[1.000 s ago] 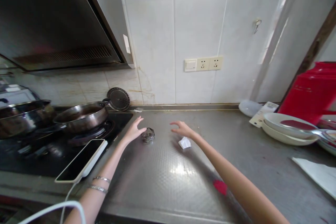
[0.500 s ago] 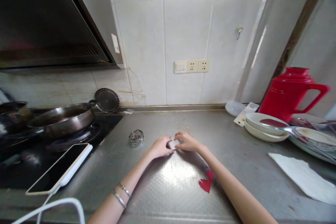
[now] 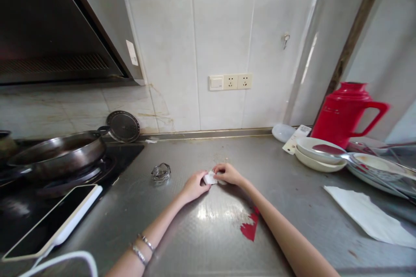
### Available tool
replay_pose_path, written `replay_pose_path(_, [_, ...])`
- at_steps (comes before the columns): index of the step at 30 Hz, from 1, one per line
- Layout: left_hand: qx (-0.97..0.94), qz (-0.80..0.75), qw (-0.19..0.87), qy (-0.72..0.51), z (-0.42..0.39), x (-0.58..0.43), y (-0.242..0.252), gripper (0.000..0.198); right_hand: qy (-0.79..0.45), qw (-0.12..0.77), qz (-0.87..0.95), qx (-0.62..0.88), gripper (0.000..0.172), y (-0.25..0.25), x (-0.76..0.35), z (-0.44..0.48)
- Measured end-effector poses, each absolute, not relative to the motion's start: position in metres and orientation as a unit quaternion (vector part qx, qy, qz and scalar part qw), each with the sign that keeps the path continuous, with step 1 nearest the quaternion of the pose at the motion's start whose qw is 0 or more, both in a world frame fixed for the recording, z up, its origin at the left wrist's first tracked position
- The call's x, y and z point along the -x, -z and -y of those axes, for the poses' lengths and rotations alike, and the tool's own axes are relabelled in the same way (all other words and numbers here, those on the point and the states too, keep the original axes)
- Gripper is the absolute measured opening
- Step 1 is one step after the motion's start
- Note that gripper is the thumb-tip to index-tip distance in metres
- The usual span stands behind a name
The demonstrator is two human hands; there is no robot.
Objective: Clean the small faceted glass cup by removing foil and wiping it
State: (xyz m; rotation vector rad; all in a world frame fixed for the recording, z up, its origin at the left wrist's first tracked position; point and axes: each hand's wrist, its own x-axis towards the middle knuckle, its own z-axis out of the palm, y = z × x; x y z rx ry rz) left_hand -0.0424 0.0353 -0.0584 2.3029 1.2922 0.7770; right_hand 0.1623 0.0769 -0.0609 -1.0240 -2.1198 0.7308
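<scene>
Above the middle of the steel counter, a small white folded piece, like tissue paper (image 3: 210, 178), sits between my two hands. My left hand (image 3: 195, 186) pinches its left side between thumb and fingers. On the other side my right hand (image 3: 228, 174) grips the right edge with bent fingertips. To the left of the hands lies a ring of twisted metal wire (image 3: 161, 173). A torn red paper piece (image 3: 249, 228) lies flat on the counter, beside my right forearm.
A phone (image 3: 53, 220) with a white cable lies across the stove's edge at left, near a steel pan (image 3: 61, 151). At right stand a red thermos jug (image 3: 339, 114), stacked white bowls (image 3: 320, 162) and a white paper sheet (image 3: 368, 216). The steel counter (image 3: 182, 242) spans the front.
The view has turned slightly right, so everything appears shifted left. Both hands stay on the white piece, which now shows more of its surface as the fingers have shifted.
</scene>
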Motion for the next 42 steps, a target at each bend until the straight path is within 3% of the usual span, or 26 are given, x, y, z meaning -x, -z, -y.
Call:
replay_pose_path(8, [-0.807,-0.494,0.195,-0.259,-0.034,0.041,0.060,0.047,-0.248,0.365,0.791,0.422,0.011,0.064,-0.157,-0.073])
replay_pose_path(21, [-0.820,-0.492,0.138,-0.257,-0.034,0.039,0.067,0.041,-0.199,0.395,0.795,0.415,0.012,0.062,-0.150,-0.062])
replay_pose_path(28, [-0.799,-0.482,0.174,-0.316,-0.033,0.039,0.060,0.036,-0.269,0.440,0.743,0.426,0.012,0.065,-0.151,-0.068])
replay_pose_path(34, [-0.779,-0.445,0.195,-0.396,-0.029,0.040,0.041,0.008,-0.353,0.510,0.663,0.420,0.027,0.060,-0.149,-0.076])
replay_pose_path(39, [-0.743,-0.470,0.301,-0.368,-0.027,0.045,0.033,0.014,-0.415,0.536,0.612,0.408,0.036,0.045,-0.142,-0.070])
replay_pose_path(42, [-0.747,-0.453,0.350,-0.336,-0.022,0.051,0.021,0.015,-0.500,0.493,0.607,0.373,0.052,0.034,-0.140,-0.061])
